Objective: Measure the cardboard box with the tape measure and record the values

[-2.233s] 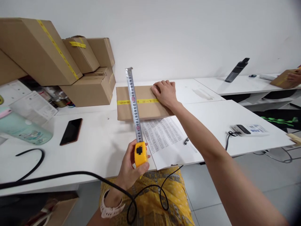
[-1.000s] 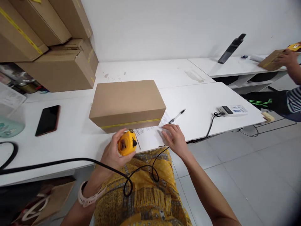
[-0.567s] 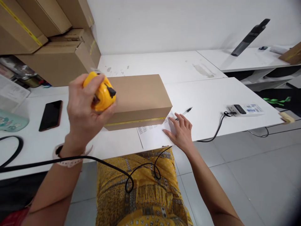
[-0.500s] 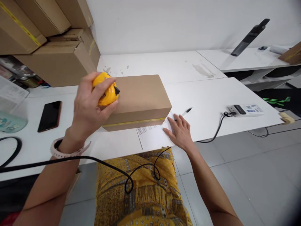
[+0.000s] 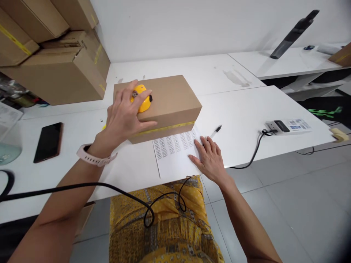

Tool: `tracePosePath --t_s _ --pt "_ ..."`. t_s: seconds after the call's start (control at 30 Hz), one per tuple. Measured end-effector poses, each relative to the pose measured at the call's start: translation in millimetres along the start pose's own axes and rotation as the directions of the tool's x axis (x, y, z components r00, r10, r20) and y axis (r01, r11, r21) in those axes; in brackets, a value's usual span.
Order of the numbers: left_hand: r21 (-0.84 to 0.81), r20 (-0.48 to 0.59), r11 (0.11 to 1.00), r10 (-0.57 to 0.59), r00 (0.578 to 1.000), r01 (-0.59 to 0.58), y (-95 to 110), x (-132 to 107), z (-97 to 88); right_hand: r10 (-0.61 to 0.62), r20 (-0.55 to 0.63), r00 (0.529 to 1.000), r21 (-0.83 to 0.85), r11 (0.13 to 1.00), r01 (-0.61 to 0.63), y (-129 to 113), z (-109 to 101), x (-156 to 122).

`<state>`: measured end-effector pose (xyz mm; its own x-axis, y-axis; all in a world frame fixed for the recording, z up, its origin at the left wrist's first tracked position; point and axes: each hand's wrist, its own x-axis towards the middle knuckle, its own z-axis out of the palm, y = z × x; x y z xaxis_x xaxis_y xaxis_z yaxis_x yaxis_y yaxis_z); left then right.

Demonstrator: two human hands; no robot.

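Note:
A brown cardboard box [image 5: 170,100] with a yellow tape stripe lies on the white table [image 5: 241,113]. On its top, at the left, rests a yellow tape measure [image 5: 142,99]. My left hand [image 5: 123,117] is over that end of the box, fingers spread and partly curled round the tape measure. My right hand [image 5: 210,159] lies flat and open on a printed sheet of paper [image 5: 172,149] in front of the box. A black pen [image 5: 216,130] lies just beyond my right fingertips.
Larger cardboard boxes [image 5: 55,69] are stacked at the back left. A black phone [image 5: 48,141] lies to the left, a small labelled device [image 5: 287,126] with a cable to the right. A black cable [image 5: 82,188] crosses the table's near edge.
My left hand lifted the tape measure, retracted, from the table edge up onto the box's top and its fingers have loosened. The box has been turned over. My right hand stays on the paper.

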<state>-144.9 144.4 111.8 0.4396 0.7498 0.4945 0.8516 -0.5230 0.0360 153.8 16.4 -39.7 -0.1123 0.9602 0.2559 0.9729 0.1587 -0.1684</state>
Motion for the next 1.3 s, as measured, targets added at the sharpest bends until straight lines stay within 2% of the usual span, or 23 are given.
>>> tracePosePath --t_s 0.13,0.23,0.3,0.33,0.4,0.47,0.5,0.57,0.63,0.67,0.73,0.77,0.83,0.87,0.9,0.97,1.07,1.13,1.2,1.3 --pt "-0.038 -0.012 0.999 0.021 1.000 -0.022 5.1 40.3 22.7 0.025 0.029 0.999 0.062 0.998 -0.027 0.1 -5.6 -9.6" --pt "-0.024 -0.102 0.996 0.081 0.991 -0.084 21.4 42.3 25.0 0.017 0.058 0.998 0.201 0.979 -0.028 8.5 -16.7 -12.5" --pt "-0.046 -0.202 0.988 0.139 0.970 -0.151 39.0 17.7 23.3 0.067 0.018 0.998 0.323 0.944 -0.069 19.2 -26.6 -7.4" --pt "-0.080 -0.244 0.976 0.176 0.954 -0.201 49.0 -2.2 23.2 0.138 -0.017 0.990 0.357 0.926 -0.122 25.2 -31.4 -2.1" --pt "-0.173 -0.235 0.931 0.279 0.931 -0.322 68.7 -51.5 26.4 0.334 -0.061 0.941 0.343 0.892 -0.294 36.3 -38.3 13.2" --pt "-0.251 -0.098 0.909 0.318 0.943 -0.333 84.8 -102.7 33.7 0.462 -0.021 0.887 0.224 0.867 -0.446 44.6 -40.5 31.5" --pt "-0.247 -0.014 0.916 0.323 0.946 -0.317 90.9 -125.2 38.0 0.474 0.025 0.880 0.147 0.869 -0.472 47.6 -39.8 40.2" --pt "-0.213 0.112 0.931 0.325 0.939 -0.297 99.3 -159.2 46.1 0.435 0.106 0.894 0.030 0.897 -0.440 52.8 -36.7 53.8" --pt "-0.174 0.194 0.945 0.310 0.931 -0.278 105.3 -177.3 52.2 0.390 0.132 0.911 0.020 0.918 -0.395 58.4 -34.7 59.9" --pt "-0.160 0.219 0.951 0.297 0.930 -0.266 108.4 -181.2 54.5 0.387 0.134 0.912 0.078 0.914 -0.399 61.3 -35.4 59.8" --pt "-0.143 0.246 0.961 0.266 0.932 -0.236 116.2 -182.1 58.2 0.416 0.131 0.900 0.333 0.836 -0.435 65.4 -41.5 53.8" --pt "-0.135 0.252 0.965 0.251 0.935 -0.223 121.0 -180.4 59.9 0.424 0.139 0.895 0.502 0.749 -0.433 65.4 -46.8 48.1" --pt "-0.120 0.261 0.971 0.231 0.937 -0.206 131.2 -175.2 63.3 0.403 0.143 0.904 0.778 0.519 -0.354 58.7 -59.9 32.9" --pt "-0.113 0.266 0.972 0.228 0.937 -0.204 136.0 -172.5 65.0 0.378 0.127 0.917 0.857 0.424 -0.293 51.6 -66.6 24.2" --pt "-0.109 0.272 0.973 0.226 0.935 -0.204 140.0 -170.1 66.7 0.346 0.106 0.932 0.900 0.365 -0.237 42.3 -72.5 15.5" --pt "-0.109 0.269 0.974 0.223 0.937 -0.200 144.9 -167.0 69.8 0.288 0.070 0.955 0.928 0.331 -0.168 18.7 -79.8 0.3" --pt "-0.128 0.196 0.978 0.190 0.962 -0.167 145.5 -168.3 73.1 0.237 0.081 0.968 0.927 0.339 -0.160 -20.0 -75.9 -10.5" --pt "-0.146 0.111 0.981 0.147 0.983 -0.131 144.0 -173.5 74.6 0.261 0.054 0.964 0.927 0.346 -0.146 -42.1 -64.3 -8.6" --pt "-0.161 0.031 0.982 0.106 0.994 -0.100 143.2 -180.3 75.9 0.272 0.037 0.961 0.940 0.317 -0.126 -59.1 -49.0 -1.6" --pt "-0.158 -0.051 0.984 0.080 0.995 -0.088 143.9 -188.5 77.7 0.151 0.137 0.979 0.968 0.189 -0.165 -75.4 -27.0 12.7"
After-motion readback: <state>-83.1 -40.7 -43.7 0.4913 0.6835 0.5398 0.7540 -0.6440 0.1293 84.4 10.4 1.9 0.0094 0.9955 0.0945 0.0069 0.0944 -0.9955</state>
